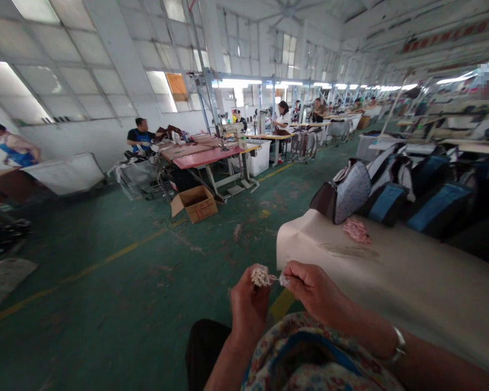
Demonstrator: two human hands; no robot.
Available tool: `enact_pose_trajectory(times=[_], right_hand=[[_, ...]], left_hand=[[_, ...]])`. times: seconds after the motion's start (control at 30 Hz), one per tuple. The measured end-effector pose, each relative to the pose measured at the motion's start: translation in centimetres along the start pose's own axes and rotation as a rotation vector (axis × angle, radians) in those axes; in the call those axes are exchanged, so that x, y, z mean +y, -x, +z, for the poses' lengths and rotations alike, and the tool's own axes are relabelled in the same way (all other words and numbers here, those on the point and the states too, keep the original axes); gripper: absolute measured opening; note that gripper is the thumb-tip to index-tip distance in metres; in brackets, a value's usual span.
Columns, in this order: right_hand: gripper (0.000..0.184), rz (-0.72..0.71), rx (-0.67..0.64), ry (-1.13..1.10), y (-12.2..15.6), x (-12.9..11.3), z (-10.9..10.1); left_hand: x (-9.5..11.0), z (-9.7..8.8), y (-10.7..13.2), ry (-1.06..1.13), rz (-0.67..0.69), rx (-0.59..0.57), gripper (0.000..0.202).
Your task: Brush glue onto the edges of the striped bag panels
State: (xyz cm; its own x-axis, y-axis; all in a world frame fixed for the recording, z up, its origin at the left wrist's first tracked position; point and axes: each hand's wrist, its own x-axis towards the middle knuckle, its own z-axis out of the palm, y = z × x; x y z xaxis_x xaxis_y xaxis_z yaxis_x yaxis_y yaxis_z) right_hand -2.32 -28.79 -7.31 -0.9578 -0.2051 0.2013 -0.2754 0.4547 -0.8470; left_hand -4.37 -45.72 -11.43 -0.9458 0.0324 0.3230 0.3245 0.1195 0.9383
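My left hand (248, 304) is closed around an off-white, frayed bundle (261, 276), whose ruffled end shows above the fingers. My right hand (315, 288) pinches a small whitish, see-through piece (284, 281) between thumb and fingers. A thin pale strand runs across the short gap between the hands. What the bundle is made of cannot be made out. Both hands are above my lap, just off the left edge of a beige-covered table (411, 271). On that table lies a crumpled pink cloth or bunch of strips (356, 230), apart from my hands.
Black, blue and grey bags (385, 202) stand along the table's far side. An open cardboard box (199, 206) sits on the green floor, near a red-topped sewing table (206, 156). Several people work at machines further back; a person in blue (20, 152) is at far left.
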Motion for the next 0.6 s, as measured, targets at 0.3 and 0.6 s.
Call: enact_pose_trajectory(times=[0.3,0.6], right_hand=[[0.020,-0.037,0.046,0.031,0.1,-0.9,0.2],[0.022,-0.014,0.107,-0.167,0.0,-3.7,-1.2]], left_hand=[[-1.5,0.2,0.5,-0.137,0.106,0.033,0.019],[-2.8,0.2,0.5,-0.380,0.125,0.034,0.012]])
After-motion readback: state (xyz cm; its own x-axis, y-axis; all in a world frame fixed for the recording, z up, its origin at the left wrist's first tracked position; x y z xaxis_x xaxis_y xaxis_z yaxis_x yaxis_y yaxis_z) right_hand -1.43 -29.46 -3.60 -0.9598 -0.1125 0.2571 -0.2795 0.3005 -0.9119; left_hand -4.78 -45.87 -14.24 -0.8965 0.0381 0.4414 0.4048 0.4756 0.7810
